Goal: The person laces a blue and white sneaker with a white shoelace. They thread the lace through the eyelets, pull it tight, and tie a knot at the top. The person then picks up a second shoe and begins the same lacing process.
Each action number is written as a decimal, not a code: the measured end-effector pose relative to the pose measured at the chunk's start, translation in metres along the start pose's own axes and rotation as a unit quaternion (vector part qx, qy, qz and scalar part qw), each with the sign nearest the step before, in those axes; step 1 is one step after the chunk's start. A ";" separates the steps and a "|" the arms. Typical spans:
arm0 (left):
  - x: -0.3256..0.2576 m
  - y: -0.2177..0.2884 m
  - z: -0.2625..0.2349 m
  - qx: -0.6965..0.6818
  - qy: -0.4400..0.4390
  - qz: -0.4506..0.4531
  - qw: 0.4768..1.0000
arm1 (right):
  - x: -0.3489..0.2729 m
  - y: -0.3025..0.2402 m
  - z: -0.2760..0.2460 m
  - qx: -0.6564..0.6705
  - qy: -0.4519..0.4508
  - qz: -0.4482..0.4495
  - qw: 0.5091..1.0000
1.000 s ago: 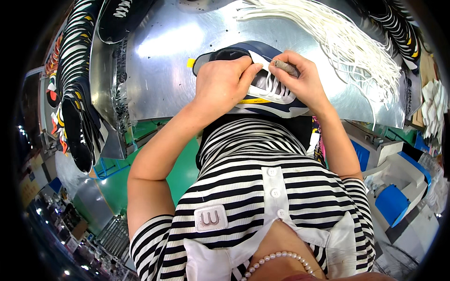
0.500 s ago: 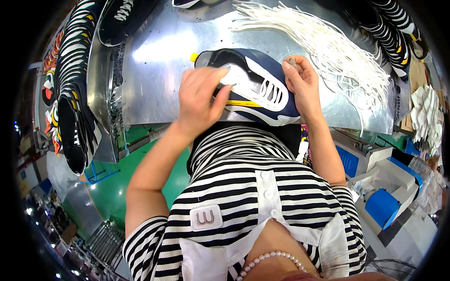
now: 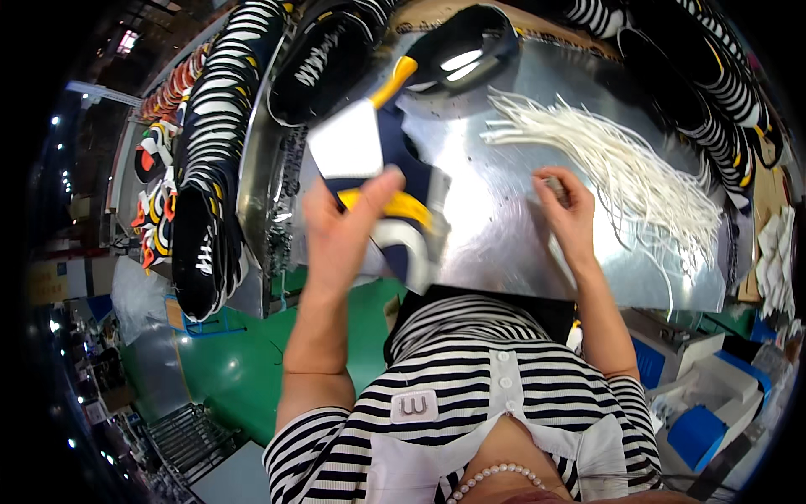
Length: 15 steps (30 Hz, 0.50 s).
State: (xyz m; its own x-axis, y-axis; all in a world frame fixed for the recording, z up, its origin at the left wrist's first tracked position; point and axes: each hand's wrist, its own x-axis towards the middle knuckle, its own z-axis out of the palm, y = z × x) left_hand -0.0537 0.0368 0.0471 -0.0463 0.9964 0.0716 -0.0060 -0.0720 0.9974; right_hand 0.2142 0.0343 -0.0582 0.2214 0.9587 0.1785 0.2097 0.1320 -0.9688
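My left hand [image 3: 336,231] grips a shoe upper [image 3: 348,143] at the table's left part, thumb across its yellow stripe. The upper is navy, white and yellow, raised and tilted with its side toward me, and smeared by motion. Over the right half of the metal table, my right hand [image 3: 571,210] is closed, thumb and fingers curled together. Something small and dark seems to sit inside those fingers, too hidden to name. Just right of that hand lies a loose bundle of white shoelaces [image 3: 621,160].
Another dark upper [image 3: 462,55] lies at the table's far edge. Long nested rows of uppers flank the table on the left [image 3: 231,109] and on the right [image 3: 714,92]. Below right stands a grey and blue machine [image 3: 701,428]. The metal table [image 3: 487,210] has glare.
The shoe upper, earlier flat before me between both hands, has been lifted leftward by my left hand and turned on its side. My right hand stays near the laces. The view has shifted.
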 end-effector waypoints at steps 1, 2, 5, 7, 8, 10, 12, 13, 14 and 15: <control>0.028 0.004 -0.004 0.112 0.034 0.069 0.991 | 0.013 0.002 -0.011 -0.084 0.010 0.012 0.996; 0.062 0.004 -0.010 0.274 0.056 0.054 0.959 | 0.027 0.003 -0.020 -0.169 0.021 0.027 0.985; 0.186 -0.066 -0.046 0.617 0.078 0.126 0.773 | 0.072 0.013 -0.028 -0.305 0.039 -0.130 0.943; 0.240 -0.105 -0.047 0.688 0.062 0.145 0.708 | 0.096 0.022 -0.026 -0.336 0.026 -0.167 0.927; 0.266 -0.123 -0.059 0.678 0.038 0.211 0.703 | 0.107 0.023 -0.021 -0.363 0.008 -0.173 0.915; 0.286 -0.142 -0.051 0.662 0.031 0.262 0.701 | 0.123 0.028 -0.019 -0.405 -0.033 -0.158 0.900; 0.288 -0.153 -0.046 0.673 0.013 0.197 0.713 | 0.129 0.034 -0.021 -0.421 -0.085 -0.124 0.895; 0.278 -0.150 -0.038 0.657 0.013 0.208 0.725 | 0.129 0.036 -0.022 -0.428 -0.065 -0.138 0.891; 0.260 -0.147 -0.032 0.641 0.015 0.216 0.737 | 0.127 0.040 -0.026 -0.423 -0.057 -0.125 0.896; 0.240 -0.143 -0.028 0.557 0.040 0.264 0.786 | 0.126 0.041 -0.028 -0.412 -0.051 -0.117 0.902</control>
State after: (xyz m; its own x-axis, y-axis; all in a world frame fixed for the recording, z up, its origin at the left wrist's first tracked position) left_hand -0.0915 0.2851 -0.0787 0.1883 0.8311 0.5233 0.9121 -0.3456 0.2206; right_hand 0.2772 0.1532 -0.0712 -0.0005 0.9526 0.3043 0.8851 0.1420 -0.4433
